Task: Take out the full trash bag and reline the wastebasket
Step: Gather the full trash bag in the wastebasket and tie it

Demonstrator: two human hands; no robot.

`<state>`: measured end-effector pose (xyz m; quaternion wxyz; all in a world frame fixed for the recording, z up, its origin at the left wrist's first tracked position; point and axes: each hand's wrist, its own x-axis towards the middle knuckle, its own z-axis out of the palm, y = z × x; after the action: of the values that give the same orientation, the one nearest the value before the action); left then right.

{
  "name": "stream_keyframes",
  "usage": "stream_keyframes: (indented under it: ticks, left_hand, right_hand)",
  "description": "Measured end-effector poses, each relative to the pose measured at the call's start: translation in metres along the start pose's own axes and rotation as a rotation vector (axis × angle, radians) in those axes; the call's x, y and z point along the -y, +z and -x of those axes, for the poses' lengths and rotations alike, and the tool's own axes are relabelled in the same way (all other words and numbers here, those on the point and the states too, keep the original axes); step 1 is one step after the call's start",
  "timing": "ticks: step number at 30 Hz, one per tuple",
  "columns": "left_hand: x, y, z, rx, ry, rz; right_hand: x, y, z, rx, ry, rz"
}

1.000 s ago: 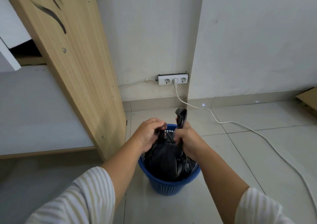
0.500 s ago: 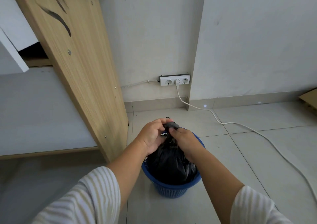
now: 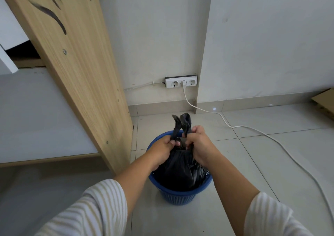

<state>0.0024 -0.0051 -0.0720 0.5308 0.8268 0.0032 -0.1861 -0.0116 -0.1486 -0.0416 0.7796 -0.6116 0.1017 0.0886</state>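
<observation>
While both hands, left [image 3: 165, 144] & right [image 3: 196, 141], pinch the 2 bag [image 3: 179, 168] ears, prob. tying it shut, it sits in the basket [image 3: 178, 196].

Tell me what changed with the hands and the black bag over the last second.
One second ago a single end stood above the right hand; then both hands closed together over the top of the black bag. Now the left hand and right hand each grip one of two bag ends standing up side by side. The bag stays in the blue wastebasket; power strip and cable unchanged.
</observation>
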Motion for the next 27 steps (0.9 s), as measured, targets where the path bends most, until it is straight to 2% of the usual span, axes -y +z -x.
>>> stream_keyframes:
  ticks: [3,7,10,12,13,15,17,20,22,24,27]
  left_hand:
    - [-0.001,0.006,-0.001,-0.048,-0.005,0.123]
    - [-0.006,0.01,-0.001,-0.081,0.011,0.105]
    - [-0.012,0.013,-0.001,-0.051,0.053,-0.01]
    - [-0.016,0.015,0.0,-0.026,0.089,-0.171]
    - [-0.018,0.015,0.001,-0.022,0.122,-0.245]
    - [-0.018,0.013,0.002,0.011,0.178,-0.326]
    - [-0.017,0.007,0.002,0.094,0.148,-0.281]
    - [-0.016,-0.005,-0.001,0.154,0.035,-0.193]
    - [-0.016,-0.01,-0.003,0.173,-0.013,-0.142]
    - [-0.019,-0.012,-0.002,0.194,-0.074,-0.013]
    - [-0.023,-0.012,-0.001,0.21,-0.15,0.208]
  right_hand:
    - [-0.001,-0.005,0.0,-0.022,0.026,0.082]
    - [-0.007,-0.014,-0.003,-0.063,-0.046,0.4]
    - [-0.005,-0.015,0.001,0.045,-0.136,0.619]
    - [-0.005,-0.01,0.004,0.087,-0.142,0.657]
    - [-0.006,-0.008,0.003,0.036,-0.127,0.628]
    - [-0.008,-0.008,0.001,-0.098,-0.086,0.422]
    - [-0.008,-0.009,0.002,-0.128,-0.056,0.208]
    - [-0.004,-0.017,0.0,-0.041,-0.047,-0.05]
    - [-0.001,-0.022,0.0,0.068,-0.009,-0.103]
    - [0.003,-0.027,0.004,0.167,0.006,0.033]
    - [0.011,-0.031,0.006,0.212,-0.111,0.553]
